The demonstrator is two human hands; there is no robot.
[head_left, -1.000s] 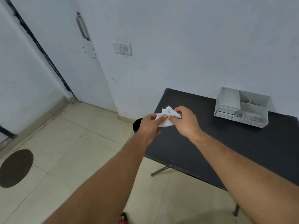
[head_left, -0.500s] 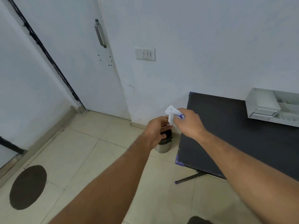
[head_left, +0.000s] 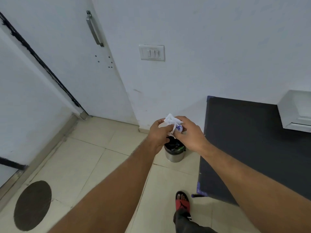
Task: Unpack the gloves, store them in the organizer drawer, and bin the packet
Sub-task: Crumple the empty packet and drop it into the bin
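Observation:
A crumpled white packet with blue print is pinched between my left hand and my right hand. Both hands hover directly above a small steel bin that stands on the floor beside the black table. The bin holds dark rubbish and something green. The white organizer sits at the table's far right, cut off by the frame edge; its drawer front looks shut. No gloves are visible.
A white door with a metal handle stands at the left, a switch plate on the wall. A dark round mat lies on the tiled floor. My foot in a red sandal is near the table corner.
I have turned and stepped left from the table toward the bin. Both hands carried the packet off the table's edge and now hold it over the bin. The organizer slid to the frame's right edge.

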